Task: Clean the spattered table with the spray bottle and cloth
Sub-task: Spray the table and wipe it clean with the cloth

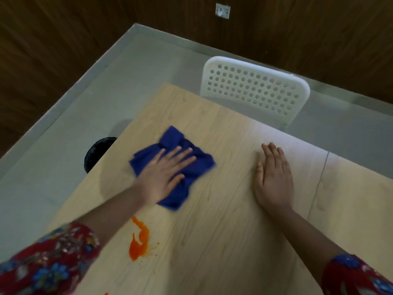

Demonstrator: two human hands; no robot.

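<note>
Head camera looks down on a pale wooden table (223,231). At left, an orange spatter (138,241) marks the near tabletop. Just beyond it, the left hand (163,175) presses a crumpled blue cloth (172,139) flat, fingers straight, not gripping. Further right, the right hand (274,177) rests flat and relaxed on bare wood.
</note>
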